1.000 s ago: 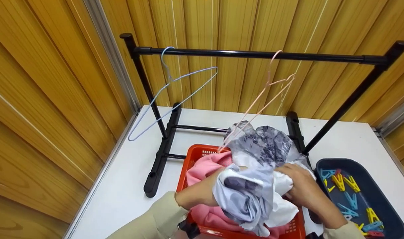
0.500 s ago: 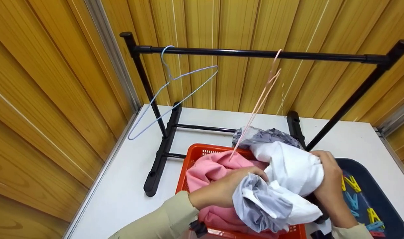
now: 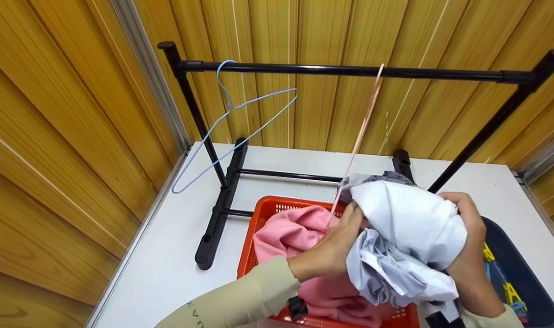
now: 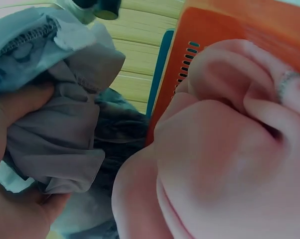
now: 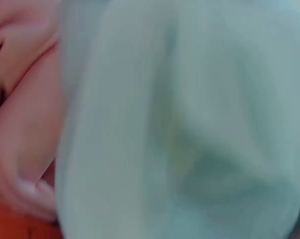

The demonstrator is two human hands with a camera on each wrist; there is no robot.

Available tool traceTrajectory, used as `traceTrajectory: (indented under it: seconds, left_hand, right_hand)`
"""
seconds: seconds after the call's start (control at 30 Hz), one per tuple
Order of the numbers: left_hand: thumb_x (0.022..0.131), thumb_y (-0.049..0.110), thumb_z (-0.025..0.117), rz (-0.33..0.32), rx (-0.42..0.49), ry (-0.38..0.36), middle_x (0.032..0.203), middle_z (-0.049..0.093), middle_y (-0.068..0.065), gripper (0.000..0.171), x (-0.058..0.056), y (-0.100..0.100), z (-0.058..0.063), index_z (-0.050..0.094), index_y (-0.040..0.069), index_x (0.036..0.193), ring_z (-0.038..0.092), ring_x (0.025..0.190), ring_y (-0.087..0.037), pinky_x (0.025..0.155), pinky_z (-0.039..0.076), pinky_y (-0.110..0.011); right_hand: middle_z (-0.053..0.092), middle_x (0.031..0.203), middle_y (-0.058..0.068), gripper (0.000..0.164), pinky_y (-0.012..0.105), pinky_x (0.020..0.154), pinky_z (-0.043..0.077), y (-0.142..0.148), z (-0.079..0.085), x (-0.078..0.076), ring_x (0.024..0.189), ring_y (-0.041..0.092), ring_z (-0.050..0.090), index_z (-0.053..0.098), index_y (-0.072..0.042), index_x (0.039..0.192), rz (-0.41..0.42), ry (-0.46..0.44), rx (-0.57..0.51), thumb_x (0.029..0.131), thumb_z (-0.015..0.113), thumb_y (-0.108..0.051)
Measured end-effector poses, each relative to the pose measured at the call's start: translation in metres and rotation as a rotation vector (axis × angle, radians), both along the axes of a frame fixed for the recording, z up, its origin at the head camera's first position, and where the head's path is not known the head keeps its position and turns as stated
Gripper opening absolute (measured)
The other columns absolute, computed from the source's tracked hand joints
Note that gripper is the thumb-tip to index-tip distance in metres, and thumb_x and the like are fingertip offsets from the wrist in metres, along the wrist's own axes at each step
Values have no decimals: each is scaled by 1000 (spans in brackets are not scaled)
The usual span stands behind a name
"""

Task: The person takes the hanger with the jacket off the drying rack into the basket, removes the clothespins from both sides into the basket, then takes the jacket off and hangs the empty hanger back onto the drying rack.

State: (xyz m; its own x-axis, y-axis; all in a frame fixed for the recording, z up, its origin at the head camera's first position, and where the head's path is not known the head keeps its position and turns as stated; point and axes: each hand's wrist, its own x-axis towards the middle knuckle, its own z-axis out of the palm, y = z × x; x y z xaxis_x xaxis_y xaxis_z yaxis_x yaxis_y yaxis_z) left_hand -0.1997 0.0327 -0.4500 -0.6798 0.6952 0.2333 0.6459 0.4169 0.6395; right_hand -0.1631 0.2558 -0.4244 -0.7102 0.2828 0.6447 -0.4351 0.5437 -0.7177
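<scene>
A bunched white garment (image 3: 409,218) with a grey marbled print is held between my two hands above the right side of the basket. My left hand (image 3: 336,250) grips its left side, with the fingers at its far edge. In the left wrist view, grey cloth (image 4: 55,144) bulges between the thumb and fingers of that hand. My right hand (image 3: 470,237) holds the garment's right side, its fingers curled over the white cloth. Blurred pale cloth (image 5: 180,119) fills most of the right wrist view. Pink clothing (image 3: 295,232) lies in the red basket (image 3: 247,255) below.
A black clothes rack (image 3: 299,69) stands behind, with a blue hanger (image 3: 263,98) at left and a pink hanger (image 3: 361,130) above the basket, seen edge-on. At right is a dark tray (image 3: 527,269) of coloured clothespins, partly hidden by the right hand.
Both hands have moved right with the garment, and its white side now faces up where grey print showed before. The pink hanger has turned edge-on.
</scene>
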Motion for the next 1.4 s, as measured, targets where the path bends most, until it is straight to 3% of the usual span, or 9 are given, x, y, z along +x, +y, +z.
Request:
traceTrajectory:
  seconds: [0.2,0.37,0.5,0.6,0.8,0.93,1.07,1.23,1.4]
  left_hand:
    - [85,34,64,42,-9,78,159,18,-13,88,-3,9,1,15,10,154,56,116,-20,103,43,-24]
    - [83,28,65,24,32,119,154,30,-15,87,-5,7,0,18,4,151,54,120,-19,105,41,-24]
    - [75,28,70,6,160,81,145,46,-11,88,-6,4,-2,27,5,148,54,119,-14,104,40,-20]
    - [70,26,73,-41,225,129,127,60,-8,72,-6,4,-1,48,7,135,59,110,-12,99,42,-16]
    - [66,19,72,-121,233,391,85,60,-1,30,-2,2,6,58,10,91,55,75,-9,73,46,-13]
    - [68,20,70,-128,233,437,76,55,0,23,1,-5,10,56,11,83,49,67,-8,64,41,-12]
    - [71,21,66,-151,275,442,73,57,1,17,-1,-17,10,58,11,82,50,66,-5,65,41,-8]
    - [66,19,74,-165,358,329,90,70,-6,39,-7,-41,9,68,4,102,65,83,-10,84,48,-12]
    - [66,16,75,-56,347,81,101,72,-13,47,-9,-69,14,67,-1,109,67,96,-19,95,49,-25]
  right_hand:
    - [66,114,-11,32,11,92,41,-12,7,7,106,1,59,62,1,108,402,-49,-191,91,40,18]
    - [65,107,-18,43,9,80,44,-17,10,14,93,-3,58,66,-18,107,558,-243,-279,96,36,10]
    - [64,110,-10,45,14,75,50,-19,8,18,92,1,60,63,-15,110,827,-265,-364,97,30,12]
    - [63,111,-10,48,12,81,47,-24,7,22,97,1,58,62,-13,112,930,-204,-296,93,29,18]
    - [67,108,-3,47,15,86,47,-31,11,31,99,6,60,63,-7,109,1000,-166,-284,86,35,24]
    - [67,112,1,44,16,92,47,-34,12,33,105,9,61,62,-3,112,1035,-102,-308,87,38,23]
    - [66,118,7,44,18,95,46,-33,12,35,112,13,61,58,7,117,960,-34,-226,79,46,25]
    - [61,128,14,59,19,98,47,-27,7,39,118,16,59,47,16,127,870,-67,-202,69,53,30]
    - [55,135,18,49,20,98,47,-17,6,41,122,18,56,39,14,135,785,-192,-188,87,43,22]
